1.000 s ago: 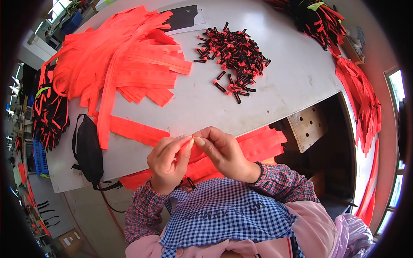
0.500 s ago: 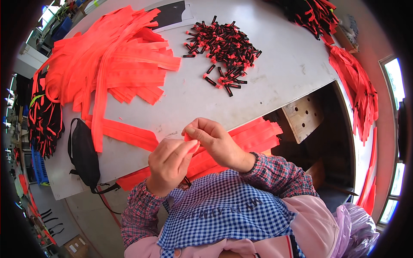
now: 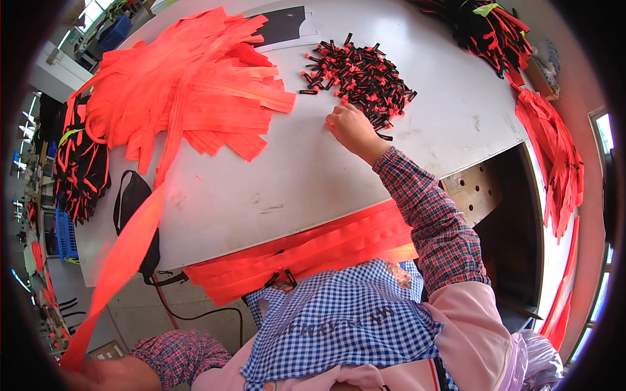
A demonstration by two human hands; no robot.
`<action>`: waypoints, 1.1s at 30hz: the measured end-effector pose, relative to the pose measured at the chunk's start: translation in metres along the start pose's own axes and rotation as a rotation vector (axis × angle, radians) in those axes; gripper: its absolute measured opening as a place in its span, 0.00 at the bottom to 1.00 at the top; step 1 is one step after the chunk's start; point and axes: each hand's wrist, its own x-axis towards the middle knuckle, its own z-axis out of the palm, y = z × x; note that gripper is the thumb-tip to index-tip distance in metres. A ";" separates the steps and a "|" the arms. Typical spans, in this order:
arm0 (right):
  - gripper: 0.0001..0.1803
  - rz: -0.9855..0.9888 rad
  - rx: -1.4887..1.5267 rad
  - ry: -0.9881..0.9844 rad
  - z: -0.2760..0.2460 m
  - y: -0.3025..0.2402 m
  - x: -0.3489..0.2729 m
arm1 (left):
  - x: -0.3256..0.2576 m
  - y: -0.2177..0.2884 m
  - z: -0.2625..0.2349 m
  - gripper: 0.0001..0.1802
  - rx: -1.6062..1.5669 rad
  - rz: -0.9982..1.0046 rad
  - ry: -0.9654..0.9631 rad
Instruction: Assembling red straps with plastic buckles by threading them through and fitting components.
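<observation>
The left hand (image 3: 112,374), beyond the bench's (image 3: 313,173) front-left corner, is clamped on a coral zipper tape (image 3: 134,238) running from the pile (image 3: 215,114) along the left edge. The right hand (image 3: 354,129) meets the near side of the black-tabbed sliders (image 3: 368,75) toward the far edge; whether its fingers pinch one, I cannot tell. Apparently the step is fetching a slider; next calls for singling one out.

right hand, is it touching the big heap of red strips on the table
Apart: the head view shows white tabletop between the right hand and the heap of red strips.
</observation>
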 end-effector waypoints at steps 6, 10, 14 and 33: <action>0.09 0.042 0.096 0.114 -0.014 -0.013 0.009 | -0.079 0.123 0.051 0.09 -1.059 -0.566 -0.994; 0.10 0.332 0.854 0.083 -0.061 -0.051 -0.014 | -0.100 0.179 0.073 0.09 -1.364 -0.602 -1.133; 0.05 0.170 1.360 -0.017 -0.109 -0.110 -0.055 | -0.108 0.201 0.070 0.09 -1.471 -0.480 -1.048; 0.20 -0.293 0.458 0.131 -0.139 -0.174 -0.066 | -0.110 0.201 0.055 0.17 -1.417 -0.218 -0.957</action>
